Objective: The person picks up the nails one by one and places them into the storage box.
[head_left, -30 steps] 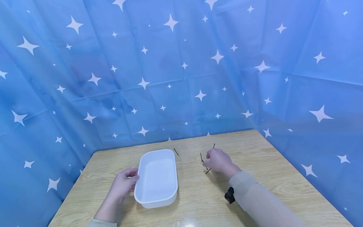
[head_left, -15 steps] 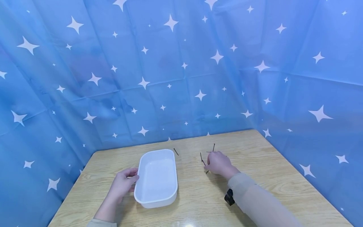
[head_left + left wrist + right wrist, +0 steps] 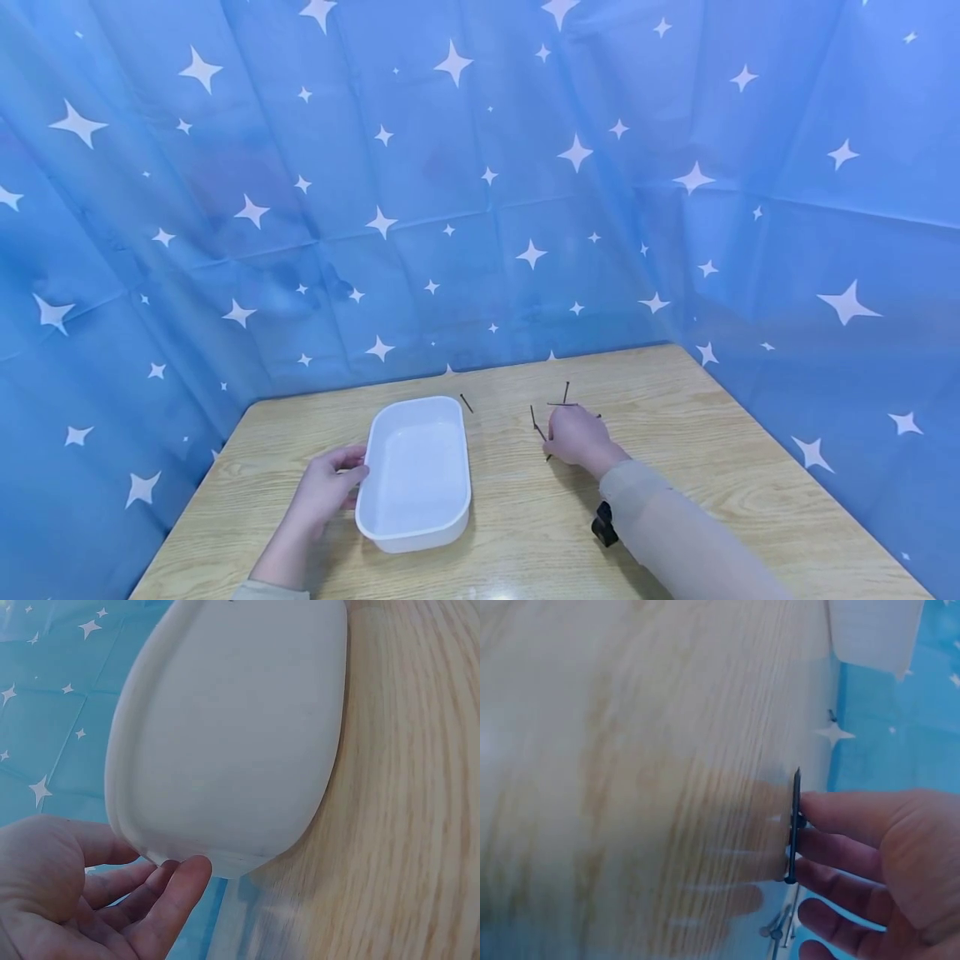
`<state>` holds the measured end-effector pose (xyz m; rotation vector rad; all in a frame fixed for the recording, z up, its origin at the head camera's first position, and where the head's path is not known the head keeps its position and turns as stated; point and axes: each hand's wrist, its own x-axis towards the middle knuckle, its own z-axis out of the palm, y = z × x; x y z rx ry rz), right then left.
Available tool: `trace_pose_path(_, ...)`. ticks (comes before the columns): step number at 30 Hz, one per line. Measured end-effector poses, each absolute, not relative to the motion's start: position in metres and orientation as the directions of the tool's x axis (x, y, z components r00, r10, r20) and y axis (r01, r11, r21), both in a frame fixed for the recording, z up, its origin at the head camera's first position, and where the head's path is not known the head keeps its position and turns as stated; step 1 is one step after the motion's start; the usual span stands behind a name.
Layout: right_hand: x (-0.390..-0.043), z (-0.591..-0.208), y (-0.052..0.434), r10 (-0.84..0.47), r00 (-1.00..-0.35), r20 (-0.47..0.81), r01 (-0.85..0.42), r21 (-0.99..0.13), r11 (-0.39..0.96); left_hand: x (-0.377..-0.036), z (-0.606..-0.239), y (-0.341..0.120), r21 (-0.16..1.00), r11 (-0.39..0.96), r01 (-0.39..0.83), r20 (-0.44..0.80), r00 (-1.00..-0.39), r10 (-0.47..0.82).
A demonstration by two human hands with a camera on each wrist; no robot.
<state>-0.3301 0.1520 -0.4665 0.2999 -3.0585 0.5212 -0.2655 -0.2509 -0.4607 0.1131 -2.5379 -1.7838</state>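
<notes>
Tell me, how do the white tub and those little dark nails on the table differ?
The white tub is broad, pale and hollow; the nails are thin, dark and straight. There is one tub, but several nails lie scattered. The left hand touches the tub's rim with relaxed fingers, while the right hand has a nail at its fingertips. Both rest on the wooden table.

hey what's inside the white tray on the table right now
Nothing shows inside the white tray: its floor looks bare. The dark nails lie outside it by the right hand. The near wall hides a strip of the floor.
</notes>
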Motion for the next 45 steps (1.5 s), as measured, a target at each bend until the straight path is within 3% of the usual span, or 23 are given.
trace_pose_path(29,-0.335,-0.470,0.156,-0.175,-0.983,0.060,-0.185,-0.324,0.928,-0.263,-0.460,-0.249,0.948,0.315,-0.050,-0.022,-0.996,-0.090)
trace_pose_path(45,-0.335,-0.439,0.170,-0.205,-0.975,0.083,-0.221,-0.363,0.905,-0.263,-0.459,-0.252,0.933,0.355,-0.066,-0.032,-0.994,-0.102)
